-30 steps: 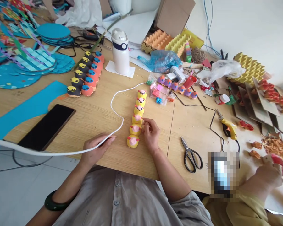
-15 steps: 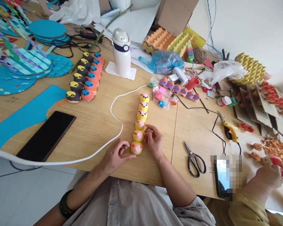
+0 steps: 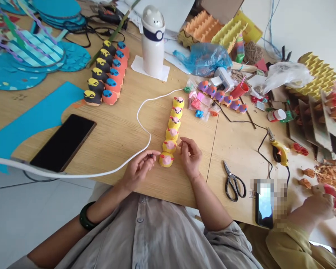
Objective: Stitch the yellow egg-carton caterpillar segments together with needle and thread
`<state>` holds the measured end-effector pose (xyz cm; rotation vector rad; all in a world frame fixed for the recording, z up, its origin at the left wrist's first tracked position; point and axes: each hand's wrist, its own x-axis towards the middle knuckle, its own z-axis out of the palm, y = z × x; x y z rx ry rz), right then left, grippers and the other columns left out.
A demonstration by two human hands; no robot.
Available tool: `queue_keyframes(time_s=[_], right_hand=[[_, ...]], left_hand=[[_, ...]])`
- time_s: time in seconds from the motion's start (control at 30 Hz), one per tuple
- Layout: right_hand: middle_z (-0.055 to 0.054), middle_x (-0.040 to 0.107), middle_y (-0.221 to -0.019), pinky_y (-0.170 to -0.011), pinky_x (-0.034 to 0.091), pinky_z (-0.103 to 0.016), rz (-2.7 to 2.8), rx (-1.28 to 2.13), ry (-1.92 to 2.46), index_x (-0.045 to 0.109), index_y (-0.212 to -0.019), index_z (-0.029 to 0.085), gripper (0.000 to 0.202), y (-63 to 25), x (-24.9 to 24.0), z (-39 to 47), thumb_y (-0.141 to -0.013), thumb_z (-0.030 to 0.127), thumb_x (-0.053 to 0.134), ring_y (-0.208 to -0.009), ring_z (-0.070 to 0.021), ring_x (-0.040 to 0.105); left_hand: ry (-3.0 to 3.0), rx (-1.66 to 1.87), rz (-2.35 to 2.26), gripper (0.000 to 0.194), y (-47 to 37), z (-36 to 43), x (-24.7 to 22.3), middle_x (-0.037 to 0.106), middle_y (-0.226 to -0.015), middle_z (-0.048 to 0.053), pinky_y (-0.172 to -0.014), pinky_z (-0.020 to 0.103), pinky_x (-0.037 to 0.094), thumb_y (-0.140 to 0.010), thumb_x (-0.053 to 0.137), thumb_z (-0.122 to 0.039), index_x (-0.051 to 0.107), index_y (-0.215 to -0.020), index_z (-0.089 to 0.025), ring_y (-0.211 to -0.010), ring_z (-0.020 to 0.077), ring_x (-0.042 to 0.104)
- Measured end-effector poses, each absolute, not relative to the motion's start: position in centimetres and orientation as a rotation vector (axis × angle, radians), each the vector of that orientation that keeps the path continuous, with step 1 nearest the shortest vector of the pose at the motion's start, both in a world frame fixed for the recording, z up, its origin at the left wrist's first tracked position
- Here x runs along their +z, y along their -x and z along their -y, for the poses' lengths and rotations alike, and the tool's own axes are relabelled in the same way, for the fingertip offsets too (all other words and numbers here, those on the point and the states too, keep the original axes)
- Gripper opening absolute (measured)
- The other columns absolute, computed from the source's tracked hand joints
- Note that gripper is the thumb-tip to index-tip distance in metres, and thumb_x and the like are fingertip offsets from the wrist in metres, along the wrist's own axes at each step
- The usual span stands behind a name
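A strip of yellow bumpy cups (image 3: 171,133), each with a pink patch and red ear-like bits, runs away from me on the table. Black marks show on the far cups; the nearest ones have only pink and red. My left hand (image 3: 140,167) is closed in a pinch on a small black piece (image 3: 151,155), just left of the nearest cup. On the strip's right side is my right hand (image 3: 190,156), thumb and fingers curled together, slightly apart from the cups. Whatever its fingertips may hold is too small to make out.
Black-handled scissors (image 3: 234,182) and yellow pliers (image 3: 279,151) lie to the right. A white cable (image 3: 106,174) crosses at left by a dark phone (image 3: 64,142). Black-and-orange cup strips (image 3: 106,71) and a white bottle (image 3: 153,46) stand behind. A co-worker's hand (image 3: 315,205) is far right.
My left fingers and thumb, apart before, have come together around a small black piece. My right hand has drawn slightly away from the yellow strip. The camera view has shifted.
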<state>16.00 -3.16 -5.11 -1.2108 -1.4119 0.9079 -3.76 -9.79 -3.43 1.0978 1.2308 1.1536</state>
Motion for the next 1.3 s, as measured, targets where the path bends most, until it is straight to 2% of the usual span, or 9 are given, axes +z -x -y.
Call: queue_keyframes(time_s=[0.13, 0.27, 0.33, 0.5, 0.6, 0.73, 0.9, 1.13, 1.3], right_hand=[[-0.004, 0.073, -0.095, -0.068, 0.057, -0.03, 1.644, 0.822, 1.012, 0.075, -0.113, 0.026, 0.02, -15.8, -3.7, 3.6, -0.104, 0.027, 0.058, -0.079, -0.0148, 0.069], [-0.008, 0.074, -0.109, -0.071, 0.06, -0.032, 1.837, 0.758, 0.83, 0.075, -0.12, 0.027, 0.023, -15.5, -3.0, 3.8, -0.102, 0.025, 0.061, -0.094, -0.0183, 0.071], [-0.008, 0.072, -0.11, -0.073, 0.062, -0.034, 1.896, 0.753, 0.8, 0.075, -0.123, 0.028, 0.025, -15.4, -3.0, 3.8, -0.102, 0.027, 0.061, -0.097, -0.0197, 0.071], [-0.005, 0.068, -0.101, -0.083, 0.062, -0.04, 2.019, 0.629, 0.764, 0.078, -0.119, 0.031, 0.023, -15.2, -2.8, 4.0, -0.101, 0.026, 0.066, -0.094, -0.0203, 0.068], [-0.005, 0.068, -0.101, -0.083, 0.063, -0.04, 1.991, 0.636, 0.791, 0.079, -0.113, 0.03, 0.017, -15.2, -2.8, 4.0, -0.1, 0.026, 0.068, -0.094, -0.02, 0.069], [-0.005, 0.069, -0.102, -0.082, 0.063, -0.039, 1.938, 0.667, 0.786, 0.078, -0.113, 0.03, 0.017, -15.4, -2.9, 3.9, -0.101, 0.025, 0.068, -0.095, -0.0201, 0.069], [-0.005, 0.071, -0.103, -0.084, 0.062, -0.041, 1.979, 0.633, 0.737, 0.077, -0.117, 0.031, 0.021, -15.5, -2.7, 3.8, -0.1, 0.023, 0.067, -0.098, -0.0209, 0.07], [-0.004, 0.072, -0.099, -0.082, 0.06, -0.039, 1.955, 0.638, 0.746, 0.077, -0.111, 0.029, 0.013, -15.5, -2.8, 3.7, -0.1, 0.024, 0.07, -0.093, -0.0195, 0.07], [-0.003, 0.073, -0.098, -0.08, 0.058, -0.038, 1.975, 0.584, 0.715, 0.077, -0.112, 0.028, 0.015, -15.7, -2.8, 3.5, -0.1, 0.022, 0.07, -0.091, -0.0193, 0.069]], left_hand=[[-0.806, 1.232, -1.053, 0.031, 2.8, 9.3, -2.5, 0.065, -0.085, 0.002, -0.059, 0.026, 0.051, -0.095, 0.07, -0.041, 0.077, -0.111, -0.016, -0.062, 0.0098, 0.055], [-0.679, 1.195, -0.977, 0.037, 1.9, 9.0, -1.5, 0.061, -0.075, 0.001, -0.051, 0.024, 0.047, -0.087, 0.081, -0.05, 0.078, -0.098, -0.015, -0.056, 0.0073, 0.048], [-0.694, 1.153, -0.961, 0.039, 1.9, 9.0, -1.0, 0.06, -0.074, 0.0, -0.048, 0.022, 0.045, -0.086, 0.082, -0.053, 0.076, -0.091, -0.015, -0.054, 0.0062, 0.045], [-0.734, 1.096, -0.976, 0.044, 2.2, 9.1, -0.8, 0.058, -0.072, 0.0, -0.044, 0.021, 0.039, -0.09, 0.077, -0.057, 0.068, -0.079, -0.015, -0.05, 0.0047, 0.039], [-0.737, 1.084, -0.976, 0.048, 2.3, 9.2, -1.1, 0.058, -0.072, 0.0, -0.045, 0.022, 0.04, -0.093, 0.072, -0.059, 0.066, -0.075, -0.015, -0.051, 0.0055, 0.039], [-0.763, 1.105, -1.01, 0.043, 2.2, 9.1, -1.3, 0.059, -0.075, 0.001, -0.046, 0.022, 0.042, -0.092, 0.076, -0.055, 0.068, -0.076, -0.016, -0.053, 0.0058, 0.043], [-0.723, 1.131, -1.061, 0.04, 2.0, 8.8, -1.2, 0.058, -0.07, -0.001, -0.043, 0.021, 0.039, -0.085, 0.083, -0.053, 0.071, -0.079, -0.016, -0.05, 0.0048, 0.04], [-0.776, 1.141, -1.075, 0.041, 1.9, 8.9, -1.4, 0.063, -0.073, 0.002, -0.045, 0.021, 0.042, -0.091, 0.078, -0.053, 0.071, -0.078, -0.015, -0.052, 0.0061, 0.046], [-0.685, 1.175, -1.086, 0.041, 1.7, 8.7, -1.3, 0.06, -0.064, -0.001, -0.042, 0.019, 0.04, -0.081, 0.088, -0.054, 0.073, -0.079, -0.015, -0.048, 0.0052, 0.043]])
